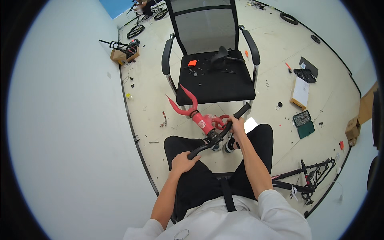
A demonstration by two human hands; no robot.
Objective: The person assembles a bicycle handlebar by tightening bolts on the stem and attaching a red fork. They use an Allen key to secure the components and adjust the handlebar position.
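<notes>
Between my knees a black bicycle handlebar [204,147] is joined to a small red bike frame [203,123]. The frame's red fork [193,103] points away from me toward the chair, with no wheel between its two prongs. My left hand [184,163] is closed around the handlebar's left end, above my left thigh. Farther along, my right hand [237,127] grips the bar just inward of its black right end, which sticks out past the fingers. The bar slants up from left to right. My hands and the bar hide part of the frame.
A black office chair [216,86] stands ahead, carrying a bike saddle [220,58], an orange block [192,63] and small parts. Rightward on the floor lie a green case [306,129], a white-topped box [300,93] and a black bike frame [308,176]. A parts carton [120,57] sits by the left wall.
</notes>
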